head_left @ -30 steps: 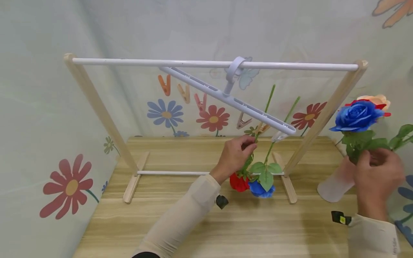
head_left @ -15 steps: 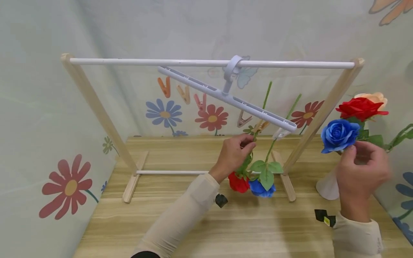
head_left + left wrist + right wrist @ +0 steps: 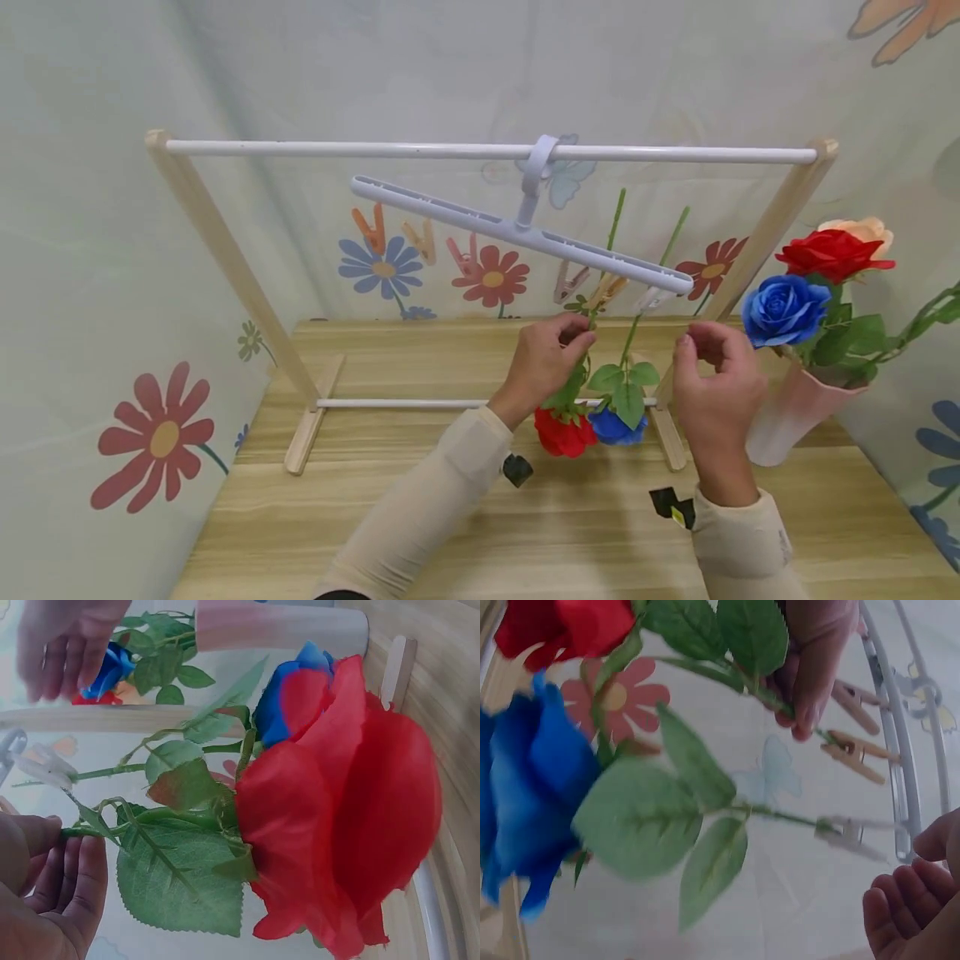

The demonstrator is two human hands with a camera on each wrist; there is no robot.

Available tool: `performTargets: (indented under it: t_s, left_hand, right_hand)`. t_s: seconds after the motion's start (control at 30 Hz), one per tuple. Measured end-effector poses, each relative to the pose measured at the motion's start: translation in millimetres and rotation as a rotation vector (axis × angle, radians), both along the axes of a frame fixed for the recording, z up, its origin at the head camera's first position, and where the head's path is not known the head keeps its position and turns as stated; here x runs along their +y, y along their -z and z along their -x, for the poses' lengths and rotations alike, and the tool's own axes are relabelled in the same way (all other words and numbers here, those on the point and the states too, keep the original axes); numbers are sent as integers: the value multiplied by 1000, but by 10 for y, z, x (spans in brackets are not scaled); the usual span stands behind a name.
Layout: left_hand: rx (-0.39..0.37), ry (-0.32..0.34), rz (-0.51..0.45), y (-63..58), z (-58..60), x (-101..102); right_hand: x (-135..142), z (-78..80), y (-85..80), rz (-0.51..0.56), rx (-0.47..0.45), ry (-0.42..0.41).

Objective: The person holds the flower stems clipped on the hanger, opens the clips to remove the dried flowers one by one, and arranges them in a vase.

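My left hand [image 3: 542,358] pinches the green stem of a red rose [image 3: 564,432] that hangs head down. A tan clothespin [image 3: 607,292] on the pale clip hanger [image 3: 465,218] grips that stem just above my fingertips. Beside it a blue rose [image 3: 618,425] hangs head down from a whitish clothespin [image 3: 851,834]. My right hand [image 3: 720,383] is raised to the right of the blue rose's stem, fingers loosely bent and holding nothing. In the right wrist view its fingertips are close to the hanger's end.
The hanger hooks over the white top bar [image 3: 337,149] of a wooden-legged rack. Several bare clothespins, one of them orange [image 3: 370,229], hang on its left side. At right, a pink-white vase [image 3: 802,408] holds another blue rose [image 3: 786,310], a red rose [image 3: 834,253] and a peach rose.
My right hand has left the flowers in the vase and moved left towards the hanger. The hanger has turned, its left end coming nearer. My left hand stays on the stem.
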State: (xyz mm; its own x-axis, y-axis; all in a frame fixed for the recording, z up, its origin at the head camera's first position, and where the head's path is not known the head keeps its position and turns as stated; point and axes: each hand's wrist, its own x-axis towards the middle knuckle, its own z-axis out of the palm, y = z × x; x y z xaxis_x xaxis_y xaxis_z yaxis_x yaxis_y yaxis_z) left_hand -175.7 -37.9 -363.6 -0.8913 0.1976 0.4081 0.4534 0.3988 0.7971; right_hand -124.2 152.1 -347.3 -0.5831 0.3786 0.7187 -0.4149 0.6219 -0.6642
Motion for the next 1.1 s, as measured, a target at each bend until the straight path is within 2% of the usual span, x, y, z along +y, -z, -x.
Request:
performTargets:
  t_s: [0.3, 0.5, 0.6, 0.83, 1.1]
  left_hand:
    - [-4, -28, 16, 1, -30, 24]
    - [-1, -32, 17, -12, -39, 73]
    - [7, -37, 6, -37, -34, 100]
    - [-4, -39, 25, -48, -46, 138]
    - [-9, -56, 26, -76, -62, 143]
  right_hand:
    - [-274, 135, -91, -29, -203, -178]
    - [-424, 191, -190, -10, -299, -218]
    - [-504, 242, -238, 15, -290, -219]
    - [-615, 327, -253, 106, -278, -158]
    - [-651, 423, -252, 127, -222, -127]
